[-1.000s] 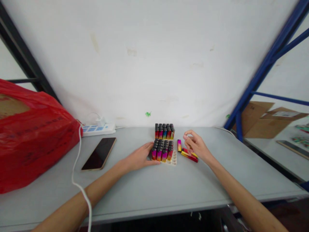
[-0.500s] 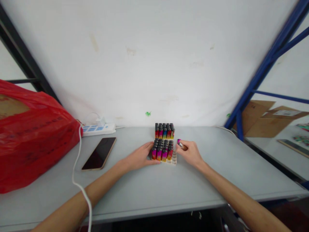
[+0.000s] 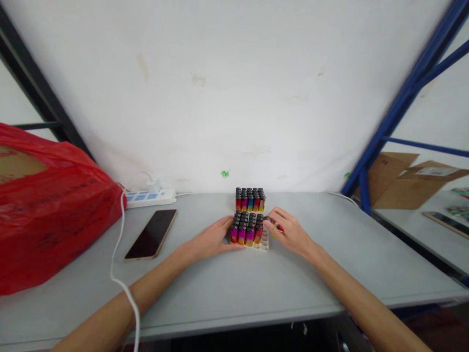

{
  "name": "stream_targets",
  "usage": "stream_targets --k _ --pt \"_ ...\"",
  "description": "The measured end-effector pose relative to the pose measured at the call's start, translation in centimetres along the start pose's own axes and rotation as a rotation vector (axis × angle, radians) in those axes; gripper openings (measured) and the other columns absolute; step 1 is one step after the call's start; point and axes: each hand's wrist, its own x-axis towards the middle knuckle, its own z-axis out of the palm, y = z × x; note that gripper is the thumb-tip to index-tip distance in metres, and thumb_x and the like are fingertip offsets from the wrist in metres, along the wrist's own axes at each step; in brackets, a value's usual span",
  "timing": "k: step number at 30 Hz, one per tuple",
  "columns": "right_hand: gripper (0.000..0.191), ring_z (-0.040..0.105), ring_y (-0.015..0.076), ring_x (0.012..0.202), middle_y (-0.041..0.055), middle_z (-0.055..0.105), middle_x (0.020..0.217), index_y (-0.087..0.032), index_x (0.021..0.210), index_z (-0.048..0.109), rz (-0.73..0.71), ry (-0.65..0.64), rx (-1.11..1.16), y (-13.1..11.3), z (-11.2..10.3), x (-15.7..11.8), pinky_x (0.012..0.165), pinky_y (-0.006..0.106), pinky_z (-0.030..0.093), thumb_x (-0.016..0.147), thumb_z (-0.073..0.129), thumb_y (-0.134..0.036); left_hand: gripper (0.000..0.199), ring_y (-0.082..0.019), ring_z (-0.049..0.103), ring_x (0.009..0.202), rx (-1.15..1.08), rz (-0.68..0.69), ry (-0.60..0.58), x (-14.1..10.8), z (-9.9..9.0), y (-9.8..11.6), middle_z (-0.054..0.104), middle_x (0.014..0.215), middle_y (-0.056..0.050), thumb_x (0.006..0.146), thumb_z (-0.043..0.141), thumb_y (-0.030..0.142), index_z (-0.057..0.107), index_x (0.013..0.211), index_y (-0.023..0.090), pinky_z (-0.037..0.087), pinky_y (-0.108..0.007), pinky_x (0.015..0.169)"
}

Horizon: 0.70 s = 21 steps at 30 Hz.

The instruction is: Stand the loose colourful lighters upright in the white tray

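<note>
Upright lighters with black tops stand in a pale tray, whose right side shows bare holes. My left hand grips the tray's left side, thumb along the front edge and fingers behind. At the tray's right edge, my right hand pinches a lighter with a red body, held tilted with its dark top toward the tray. Behind the tray, close to the wall, stands a second block of lighters in rows.
A phone lies on the grey table at the left. Behind it is a power strip with a white cable. A red bag fills the left; cardboard boxes stand beyond the blue frame.
My right hand has moved slightly left toward the tray, and the lighter in it has turned, its dark top now pointing to the tray. My left hand has stayed in place.
</note>
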Motion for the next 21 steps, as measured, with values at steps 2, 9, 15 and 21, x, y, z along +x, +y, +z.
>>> stream_targets --k 2,9,15,21 --pt "0.054 0.053 0.017 0.067 0.0023 0.058 0.072 -0.023 0.075 0.052 -0.002 -0.045 -0.042 0.1 -0.2 -0.2 0.066 0.03 0.042 0.111 0.038 -0.06 0.079 -0.036 0.057 0.143 0.0 0.0 0.001 0.0 0.0 0.1 0.061 0.155 -0.014 0.087 0.082 0.056 0.054 0.151 0.02 0.042 -0.048 0.126" --pt "0.062 0.054 0.0146 0.055 0.0009 0.063 0.062 -0.023 0.073 0.053 0.04 -0.17 0.061 0.2 0.7 -0.8 0.056 0.027 0.037 0.107 0.037 -0.072 0.077 -0.037 0.058 0.142 -0.006 -0.005 -0.002 0.0 -0.1 0.2 0.062 0.153 -0.016 0.087 0.083 0.052 0.056 0.15 0.018 0.042 -0.048 0.125" --pt "0.057 0.058 0.016 0.054 0.0028 0.069 0.065 -0.023 0.084 0.065 0.025 -0.205 0.02 0.7 1.8 -1.2 0.055 0.028 0.038 0.107 0.043 -0.07 0.078 -0.037 0.06 0.14 0.001 0.006 0.012 0.0 0.1 -0.2 0.062 0.153 -0.014 0.085 0.084 0.056 0.055 0.149 0.021 0.044 -0.049 0.124" --pt "0.053 0.06 0.0169 0.053 0.0037 0.07 0.064 -0.022 0.083 0.066 0.061 -0.171 -0.005 1.1 2.6 -1.8 0.054 0.028 0.041 0.107 0.048 -0.066 0.08 -0.038 0.058 0.142 -0.001 0.01 0.013 0.0 0.2 -0.4 0.06 0.155 -0.015 0.087 0.083 0.055 0.054 0.152 0.018 0.042 -0.048 0.126"
